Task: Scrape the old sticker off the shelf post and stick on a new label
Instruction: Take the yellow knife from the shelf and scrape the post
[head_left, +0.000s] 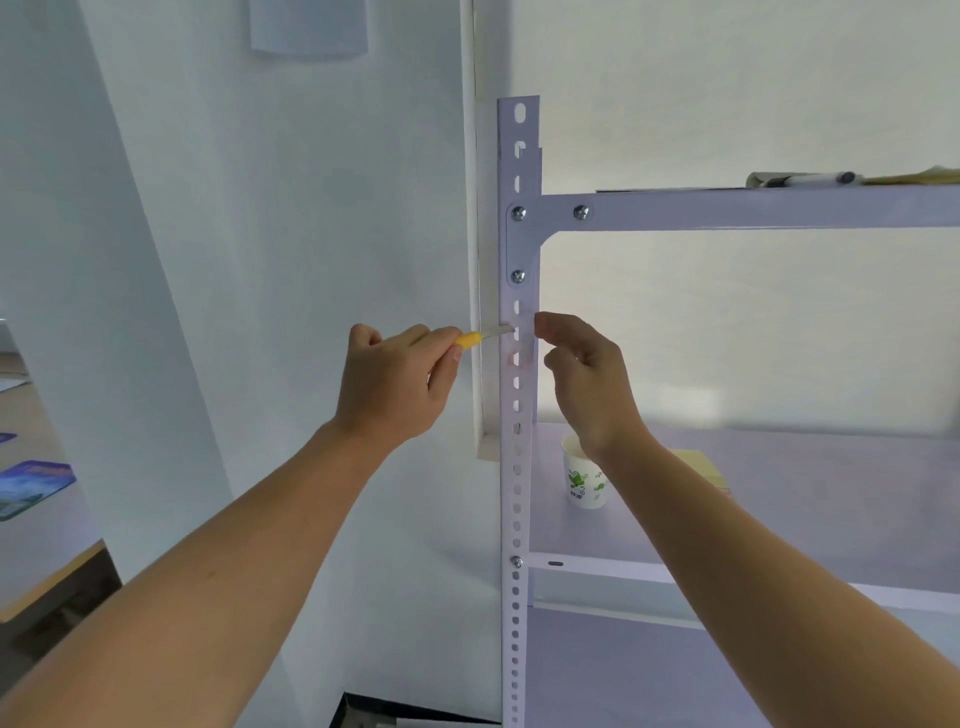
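Gripped in the curled fingers of the left hand (395, 384) is a yellow-handled scraper (483, 336), its blade tip laid against the front face of the shelf post (517, 493), below the corner bracket. The right hand (587, 384) is held at the post's right edge with fingers curled; whether anything is pinched cannot be told. Only a faint pinkish patch of old sticker (524, 359) is seen just below the blade, so scraping is judged nearly done but unfinished; no new label is seen applied. Counted: one scraper, one post, two hands, four bolts (518, 213), one paper cup (584, 483) by the left edge of the lower shelf (805, 499).
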